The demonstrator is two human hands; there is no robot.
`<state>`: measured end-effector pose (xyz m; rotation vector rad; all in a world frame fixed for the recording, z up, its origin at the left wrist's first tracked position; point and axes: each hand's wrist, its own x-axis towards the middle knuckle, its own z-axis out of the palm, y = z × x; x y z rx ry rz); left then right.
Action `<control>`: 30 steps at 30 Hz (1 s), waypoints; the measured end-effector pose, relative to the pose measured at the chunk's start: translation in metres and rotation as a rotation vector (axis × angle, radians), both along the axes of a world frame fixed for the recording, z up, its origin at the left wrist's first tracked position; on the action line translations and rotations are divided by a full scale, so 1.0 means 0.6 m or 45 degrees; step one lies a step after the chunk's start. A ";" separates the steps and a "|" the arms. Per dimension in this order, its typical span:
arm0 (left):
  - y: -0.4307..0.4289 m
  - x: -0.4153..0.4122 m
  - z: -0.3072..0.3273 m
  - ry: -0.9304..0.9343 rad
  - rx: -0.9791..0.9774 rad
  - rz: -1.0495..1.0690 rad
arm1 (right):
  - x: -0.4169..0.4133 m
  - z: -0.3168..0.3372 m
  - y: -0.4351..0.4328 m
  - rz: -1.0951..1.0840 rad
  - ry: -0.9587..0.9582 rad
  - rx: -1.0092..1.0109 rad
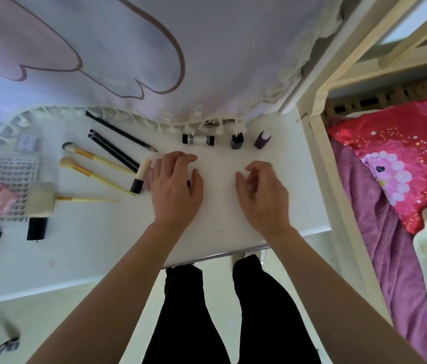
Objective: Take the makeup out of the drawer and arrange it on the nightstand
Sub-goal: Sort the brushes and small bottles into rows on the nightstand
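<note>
Above the smooth white nightstand (220,232), left hand (175,186) and right hand (262,191) hover, fingers (180,156) loosely curled, empty.

Nightstand top (220,232) bare at centre and front edge, reachable from the front; left side blocked by brushes (97,157) and pencils (114,151), back by tube (198,140) and two small bottles (237,141) under curtain fringe (154,122), right by bed frame (341,206).

white nightstand (233,227), yellow-handled brushes (97,166), purple bottle (261,140)
</note>
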<state>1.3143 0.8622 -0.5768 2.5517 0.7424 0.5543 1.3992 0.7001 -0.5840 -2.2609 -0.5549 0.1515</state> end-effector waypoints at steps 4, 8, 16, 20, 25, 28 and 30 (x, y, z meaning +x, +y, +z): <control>0.040 -0.040 -0.026 0.022 0.106 -0.073 | -0.009 0.007 0.079 0.269 -0.109 -0.293; 0.061 -0.050 -0.029 0.023 0.055 -0.061 | 0.012 0.014 0.129 0.245 -0.029 -0.524; 0.044 -0.023 0.020 0.081 -0.355 0.110 | -0.015 0.045 0.099 0.374 0.431 -0.122; 0.040 -0.021 0.038 0.088 -0.592 -0.014 | -0.046 0.054 0.070 0.387 0.670 0.066; 0.023 -0.046 0.062 0.185 -0.480 -0.125 | -0.081 0.087 0.065 0.010 1.054 0.350; -0.001 -0.064 0.084 0.256 -0.345 -0.162 | -0.099 0.107 0.068 -0.055 0.980 0.150; -0.015 -0.072 0.095 0.333 -0.352 -0.106 | -0.106 0.118 0.066 -0.023 0.883 -0.025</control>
